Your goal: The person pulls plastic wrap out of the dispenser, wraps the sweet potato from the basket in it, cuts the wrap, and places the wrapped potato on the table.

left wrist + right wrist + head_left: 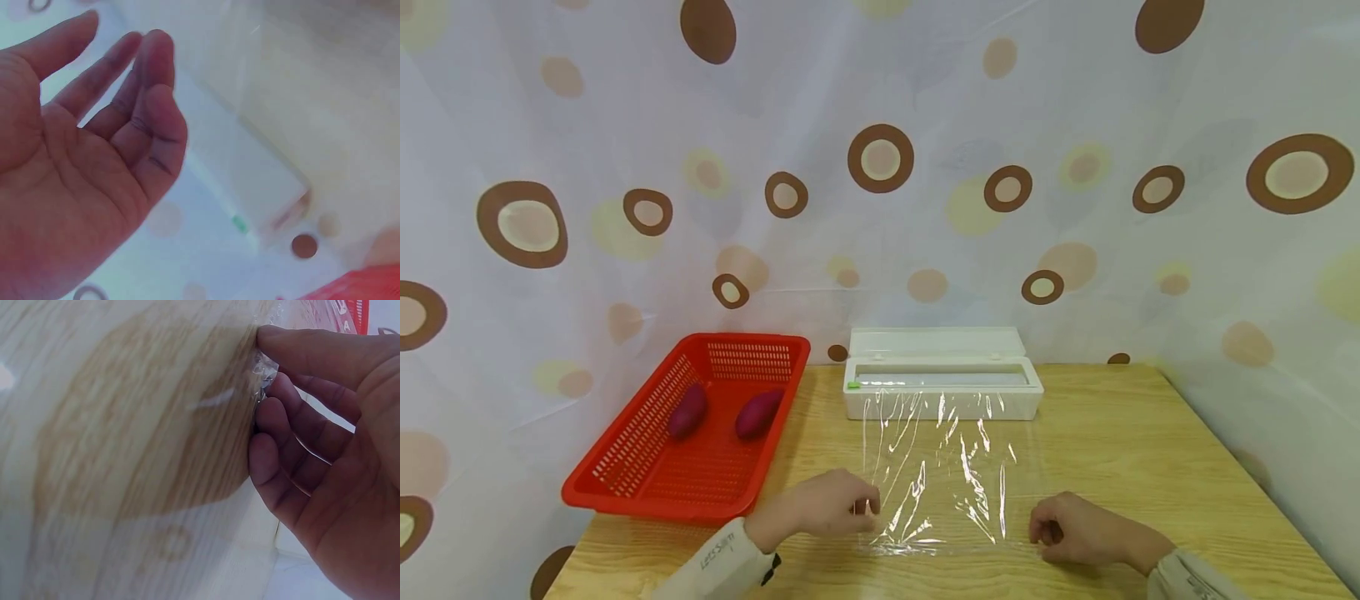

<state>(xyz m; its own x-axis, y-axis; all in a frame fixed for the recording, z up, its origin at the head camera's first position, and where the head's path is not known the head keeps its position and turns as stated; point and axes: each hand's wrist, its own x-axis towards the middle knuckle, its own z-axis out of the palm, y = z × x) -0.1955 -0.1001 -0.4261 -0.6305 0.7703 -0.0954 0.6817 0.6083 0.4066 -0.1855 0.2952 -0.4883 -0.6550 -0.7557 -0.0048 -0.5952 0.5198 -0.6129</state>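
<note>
A sheet of clear cling film [955, 492] stretches from a white cling film box [943, 407] toward me, creased and shiny. At its near left corner is my left hand [838, 504], fingers loosely bent. The left wrist view shows that palm [81, 150] with the thumb apart from the fingers and nothing visible between them. My right hand [1086, 529] is at the near right corner, low over the table. In the right wrist view its thumb and fingers [275, 415] close in on a crumpled bit of film [265, 369].
A red slotted basket [692, 508] on the left holds two purple sweet potatoes [688, 411]. The box's lid [936, 342] stands raised against a spotted wall covering [880, 233]. A small green piece [853, 385] sits on the box's left rim. Everything rests on a wooden table [1120, 442].
</note>
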